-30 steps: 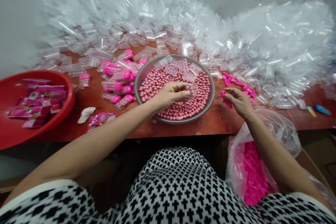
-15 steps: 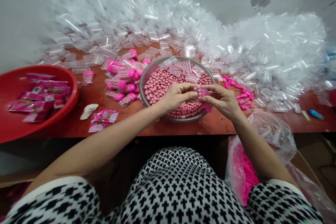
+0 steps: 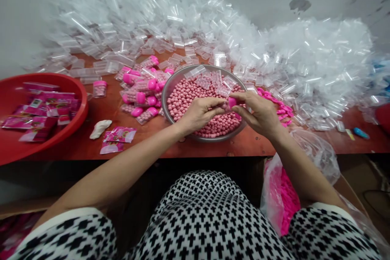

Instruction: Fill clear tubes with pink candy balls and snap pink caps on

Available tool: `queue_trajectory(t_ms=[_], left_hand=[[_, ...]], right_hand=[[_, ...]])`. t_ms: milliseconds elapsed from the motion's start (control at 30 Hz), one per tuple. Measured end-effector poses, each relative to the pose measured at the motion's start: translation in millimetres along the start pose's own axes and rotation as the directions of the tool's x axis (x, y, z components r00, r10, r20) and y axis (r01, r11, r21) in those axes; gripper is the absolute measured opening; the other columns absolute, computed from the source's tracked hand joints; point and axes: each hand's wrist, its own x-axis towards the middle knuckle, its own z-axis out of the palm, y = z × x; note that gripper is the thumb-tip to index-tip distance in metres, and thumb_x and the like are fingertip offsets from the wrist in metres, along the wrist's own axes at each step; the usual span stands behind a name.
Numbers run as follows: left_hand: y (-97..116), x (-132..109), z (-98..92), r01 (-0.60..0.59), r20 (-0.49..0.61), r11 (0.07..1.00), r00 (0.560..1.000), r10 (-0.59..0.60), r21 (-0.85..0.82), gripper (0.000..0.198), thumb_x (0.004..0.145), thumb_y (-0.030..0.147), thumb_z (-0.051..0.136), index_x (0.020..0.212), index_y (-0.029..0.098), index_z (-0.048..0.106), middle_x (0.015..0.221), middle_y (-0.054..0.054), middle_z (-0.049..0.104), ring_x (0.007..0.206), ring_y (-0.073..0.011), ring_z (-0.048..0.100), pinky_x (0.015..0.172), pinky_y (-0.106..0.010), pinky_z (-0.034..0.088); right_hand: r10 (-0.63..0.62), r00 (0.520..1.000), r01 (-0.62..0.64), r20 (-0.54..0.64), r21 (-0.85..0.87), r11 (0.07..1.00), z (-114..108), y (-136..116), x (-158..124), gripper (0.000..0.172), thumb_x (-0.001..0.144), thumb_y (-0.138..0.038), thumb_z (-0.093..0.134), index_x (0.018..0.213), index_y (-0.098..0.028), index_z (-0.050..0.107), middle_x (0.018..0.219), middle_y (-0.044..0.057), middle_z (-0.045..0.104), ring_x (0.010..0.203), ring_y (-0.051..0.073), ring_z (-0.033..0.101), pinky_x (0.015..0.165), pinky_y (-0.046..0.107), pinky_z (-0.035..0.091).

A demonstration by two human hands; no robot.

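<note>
My left hand [image 3: 199, 113] and my right hand [image 3: 258, 111] meet over a metal bowl [image 3: 173, 82] full of pink candy balls [image 3: 189, 95]. The left fingers pinch a small clear tube that holds pink balls. With its fingertips my right hand presses a pink cap [image 3: 232, 101] onto the tube's end. Several empty clear tubes [image 3: 213, 79] lie on the balls at the bowl's far side. Left of the bowl is a heap of filled, pink-capped tubes [image 3: 141, 89]. Loose pink caps [image 3: 278, 105] lie to the right of it.
A huge pile of empty clear tubes [image 3: 195, 32] covers the back of the red-brown table [image 3: 91, 140]. A red basin [image 3: 61, 128] with pink packets sits at the left. A plastic bag of pink caps [image 3: 286, 199] hangs below the table's right edge. A white scrap [image 3: 100, 128] and pink packets [image 3: 117, 136] lie near the front.
My right hand left the loose caps on the right with one cap and came to the left hand over the bowl. The left hand lifted a filled tube from the balls.
</note>
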Motion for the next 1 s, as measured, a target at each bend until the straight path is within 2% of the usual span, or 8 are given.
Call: queue_trajectory(t_ms=[267,500,600,700,767,833,900,1000], left_hand=[[2.7,-3.0,-0.9,-0.06,-0.081,0.997,0.995,0.064,0.056,0.018,0.09,0.028,0.067,0.1,0.02,0.078,0.097,-0.005,0.078,0.089,-0.0179,0.071,0.084,-0.027,0.053],[-0.4,-7.0,0.5,-0.128,-0.083,0.962,0.985,0.151,0.241,0.02,0.091,0.027,0.062,0.1,0.021,0.079,0.095,-0.006,0.079,0.086,-0.0198,0.072,0.082,-0.03,0.053],[-0.7,-6.9,-0.1,-0.1,-0.088,0.971,0.989,0.121,0.217,0.02,0.09,0.027,0.063,0.098,0.021,0.08,0.093,-0.006,0.079,0.085,-0.0205,0.072,0.082,-0.031,0.054],[-0.4,-4.2,-1.7,0.026,-0.103,0.999,0.994,-0.03,-0.045,0.02,0.085,0.035,0.07,0.096,0.021,0.081,0.096,-0.005,0.079,0.089,-0.0211,0.072,0.083,-0.031,0.056],[-0.6,-1.8,-3.3,0.145,-0.079,0.945,0.981,-0.175,-0.293,0.033,0.079,0.044,0.077,0.1,0.019,0.081,0.099,-0.006,0.079,0.091,-0.0225,0.073,0.083,-0.033,0.059],[-0.6,0.1,-4.8,0.245,-0.039,0.852,0.954,-0.296,-0.463,0.049,0.071,0.05,0.084,0.106,0.016,0.08,0.099,-0.007,0.079,0.089,-0.0235,0.073,0.081,-0.036,0.061],[-0.3,1.0,-5.4,0.293,-0.008,0.806,0.938,-0.347,-0.513,0.056,0.066,0.052,0.087,0.108,0.015,0.079,0.097,-0.007,0.079,0.087,-0.0236,0.074,0.08,-0.038,0.062],[0.7,0.8,-4.4,0.248,0.003,0.863,0.961,-0.275,-0.439,0.047,0.069,0.049,0.086,0.102,0.016,0.081,0.097,-0.007,0.08,0.091,-0.0239,0.073,0.086,-0.038,0.06]], right_hand=[[-0.1,0.994,0.106,0.051,-0.127,0.986,6.5,-2.1,-2.7,0.027,0.1,-0.03,0.055,0.123,-0.023,0.066,0.105,0.007,0.075,0.095,0.02,0.071,0.082,0.031,0.058],[-0.168,0.985,0.173,0.041,-0.191,0.966,20.8,-4.0,-7.6,0.025,0.101,-0.024,0.051,0.12,-0.019,0.066,0.091,0.011,0.072,0.086,0.023,0.069,0.078,0.036,0.058],[-0.099,0.994,0.104,0.044,-0.122,0.987,24.8,-2.8,-6.1,0.026,0.1,-0.027,0.053,0.119,-0.021,0.069,0.095,0.011,0.073,0.09,0.024,0.07,0.082,0.039,0.059],[0.053,0.998,-0.055,0.017,0.145,0.988,20.6,-1.5,-5.7,0.027,0.096,-0.034,0.061,0.12,-0.025,0.071,0.11,0.009,0.076,0.103,0.025,0.071,0.094,0.041,0.058],[0.207,0.977,-0.212,0.059,0.443,0.871,14.4,-0.1,-8.7,0.036,0.092,-0.041,0.067,0.126,-0.028,0.07,0.12,0.008,0.075,0.11,0.025,0.071,0.1,0.044,0.056],[0.322,0.935,-0.333,0.15,0.685,0.648,8.5,2.4,-13.7,0.05,0.084,-0.049,0.076,0.13,-0.03,0.067,0.126,0.007,0.073,0.114,0.027,0.07,0.103,0.049,0.055],[0.4,0.896,-0.383,0.193,0.792,0.476,5.4,5.9,-18.2,0.057,0.072,-0.05,0.086,0.123,-0.031,0.071,0.124,0.006,0.074,0.113,0.027,0.071,0.103,0.05,0.055],[0.502,0.848,-0.403,0.171,0.823,0.4,7.2,10.0,-18.0,0.047,0.063,-0.049,0.091,0.102,-0.027,0.077,0.106,0.004,0.079,0.1,0.024,0.074,0.099,0.045,0.058]])
